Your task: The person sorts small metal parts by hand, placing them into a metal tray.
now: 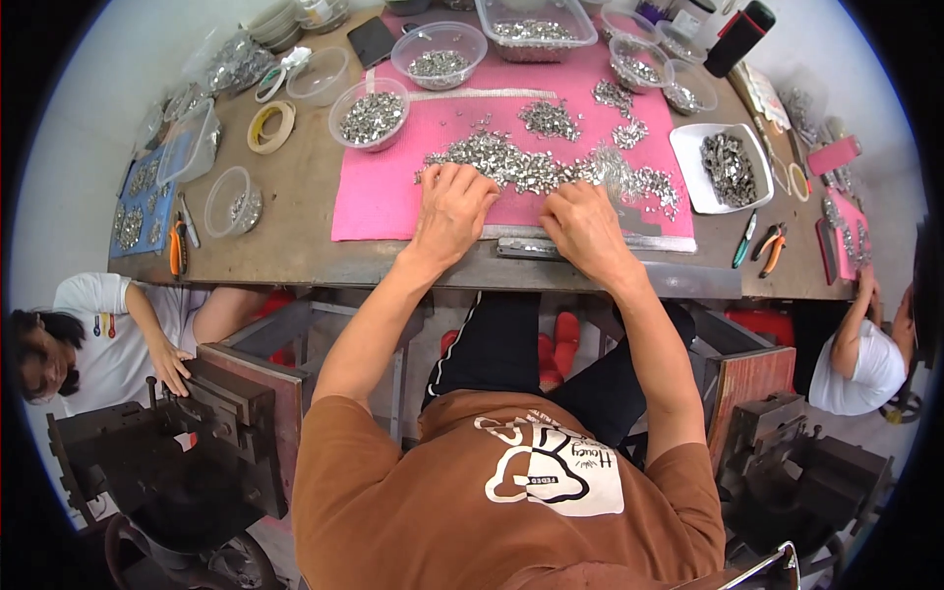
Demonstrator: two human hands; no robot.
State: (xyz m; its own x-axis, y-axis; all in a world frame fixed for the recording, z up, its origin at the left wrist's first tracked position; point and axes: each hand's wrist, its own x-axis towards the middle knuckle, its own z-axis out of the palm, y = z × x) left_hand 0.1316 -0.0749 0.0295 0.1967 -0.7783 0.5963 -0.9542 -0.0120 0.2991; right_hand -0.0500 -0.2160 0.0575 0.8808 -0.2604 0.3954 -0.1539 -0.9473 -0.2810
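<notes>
A long heap of small shiny metal pieces point(506, 162) lies across the pink mat point(379, 202). At the heap's left near edge is my left hand point(452, 208), knuckles up and fingers curled closed. My right hand point(584, 222) is bent the same way at the near edge farther right, its thumb and fingers drawn together. Whatever the fingertips of either hand hold is hidden or too small to name. Between and just below my hands, a dark metal bar point(529, 249) rests along the table's front edge. Smaller piles of pieces point(551, 120) sit beyond the heap.
Clear tubs point(369, 116) of metal pieces line the back. A white square dish point(688, 157) holds darker pieces at right. Pliers point(772, 249) lie right, orange-handled pliers point(178, 248) left, near a tape roll point(270, 128). One person point(108, 334) sits at left, another point(870, 354) at right.
</notes>
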